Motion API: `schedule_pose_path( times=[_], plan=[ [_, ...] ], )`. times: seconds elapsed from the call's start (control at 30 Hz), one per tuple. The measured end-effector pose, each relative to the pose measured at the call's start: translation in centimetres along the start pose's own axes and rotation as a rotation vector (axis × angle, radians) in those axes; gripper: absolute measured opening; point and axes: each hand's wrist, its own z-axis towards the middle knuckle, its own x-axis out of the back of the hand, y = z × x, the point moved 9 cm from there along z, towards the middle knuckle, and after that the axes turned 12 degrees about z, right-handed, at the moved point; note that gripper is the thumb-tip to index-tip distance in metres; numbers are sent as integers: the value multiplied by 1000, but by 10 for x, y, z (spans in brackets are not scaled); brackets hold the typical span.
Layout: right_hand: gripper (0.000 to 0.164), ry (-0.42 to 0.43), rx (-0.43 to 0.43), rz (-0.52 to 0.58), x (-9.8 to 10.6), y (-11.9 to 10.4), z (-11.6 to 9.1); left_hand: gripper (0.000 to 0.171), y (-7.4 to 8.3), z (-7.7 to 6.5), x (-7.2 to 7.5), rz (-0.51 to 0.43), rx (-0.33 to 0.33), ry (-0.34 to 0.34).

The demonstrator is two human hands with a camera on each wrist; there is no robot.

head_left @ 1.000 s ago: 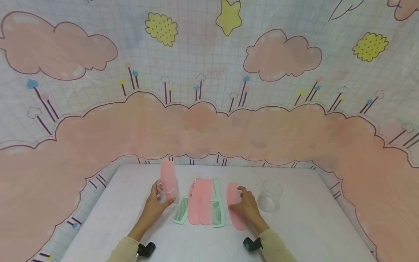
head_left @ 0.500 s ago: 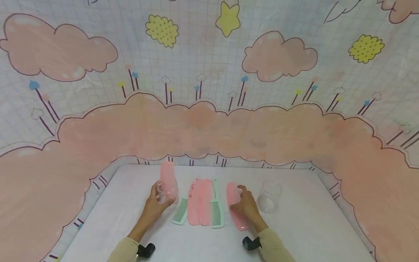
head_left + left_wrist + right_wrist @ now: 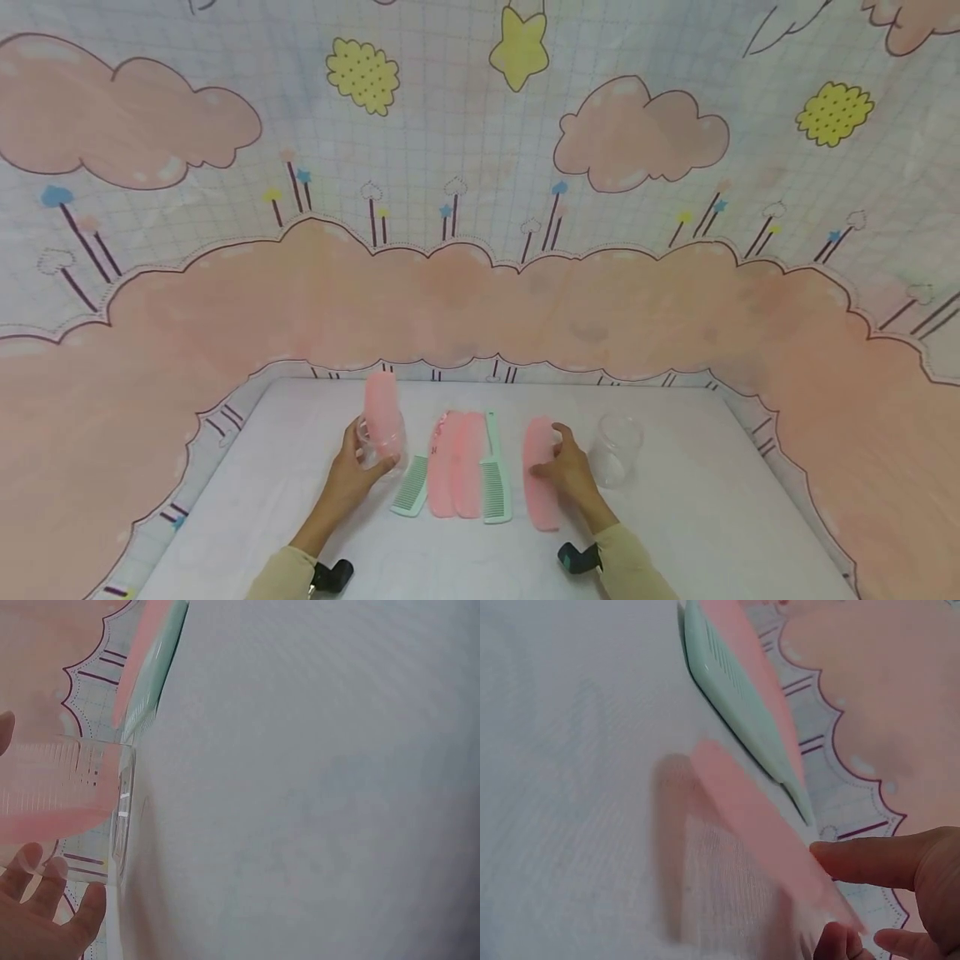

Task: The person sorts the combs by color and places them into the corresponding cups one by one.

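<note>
We see a printed backdrop (image 3: 442, 108) filling most of the head view, pale and faintly gridded, with a pink cloud (image 3: 127, 125) at upper left and a yellow star (image 3: 520, 50) at top centre. A scalloped peach band (image 3: 480, 312) crosses mid-frame and sweeps down both sides. Below, we see a white table (image 3: 750, 533) under soft light.

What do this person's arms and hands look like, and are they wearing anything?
The left hand and right hand are bare, without gloves. The left sleeve and right sleeve are plain beige. By each wrist sits a small, bent black device; how it is fastened is hard to tell.
</note>
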Motion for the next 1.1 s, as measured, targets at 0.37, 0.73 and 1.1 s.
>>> schedule_pose_path(
  times=[0.37, 0.73, 1.1],
  plan=[
    [53, -3, -5, 92, 11, 7, -2, 96, 5, -9, 0, -6, 2, 11],
    [41, -57, -6, 231, 11, 10, -11, 95, 4, -17, -5, 2, 8, 35],
    [35, -63, 63, 304, 15, -11, -13, 98, -3, -8, -5, 2, 4, 27]
  ],
)
